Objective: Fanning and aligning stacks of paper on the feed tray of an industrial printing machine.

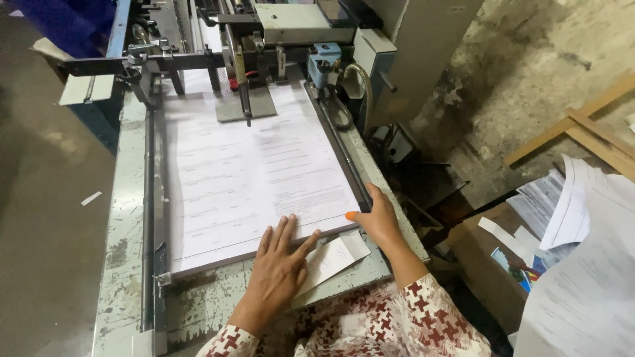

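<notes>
On the worn grey-green table, big things first:

Machine (297,39): at the far end of the table, grey metal, with rods and a blue part hanging over the far edge of the paper.
Table (126,231): chipped paint, a dark rail along each side of the paper.
Stack of paper (251,172): white printed sheets, lying flat between the rails, near edge by both hands.
Left hand (278,271): flat, fingers spread wide, tips pressing the near edge of the stack; holding nothing.
Right hand (378,221): fingers together against the right near corner, orange cap on the thumb (350,215); pinching nothing.
Small paper slip (334,256): loose, between the hands, just off the stack.
Doing it well: best to push softly and evenly, keep edges snug to the rails, keep fingers clear of the rods.
</notes>
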